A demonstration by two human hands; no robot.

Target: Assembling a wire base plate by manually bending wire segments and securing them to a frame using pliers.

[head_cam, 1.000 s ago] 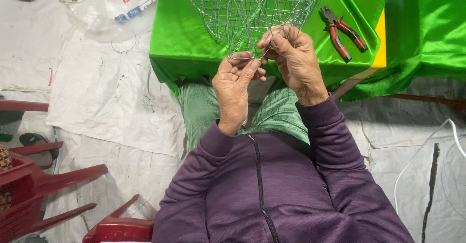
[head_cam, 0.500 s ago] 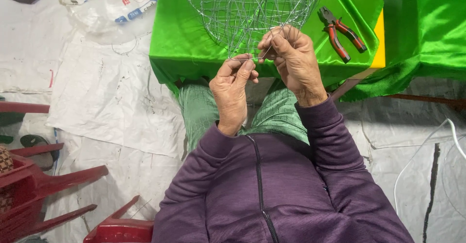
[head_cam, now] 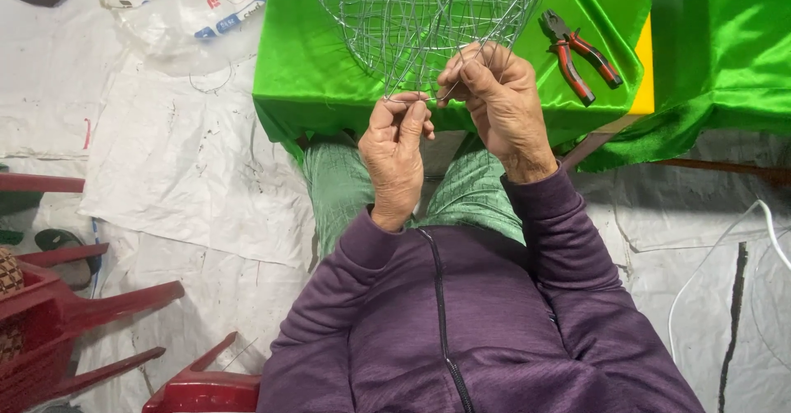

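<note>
A round wire frame (head_cam: 428,13) of thin silver wire rests on a table draped in bright green cloth (head_cam: 329,67). My left hand (head_cam: 397,153) pinches a wire at the frame's near rim between thumb and fingers. My right hand (head_cam: 503,104) grips the same rim just to the right, its fingers closed on a wire end. Both hands hover at the table's front edge, above my lap, and nearly touch each other. I wear a purple zip jacket.
Red-handled pliers (head_cam: 578,54) lie on the green cloth right of the frame. A red plastic chair (head_cam: 74,322) stands at the lower left, another red seat (head_cam: 202,388) under me. White sacking (head_cam: 165,182) covers the floor; a white cable (head_cam: 717,265) runs at the right.
Both hands have shifted slightly up and toward the frame's rim. The left hand's fingers now close on the wire beside the right hand.
</note>
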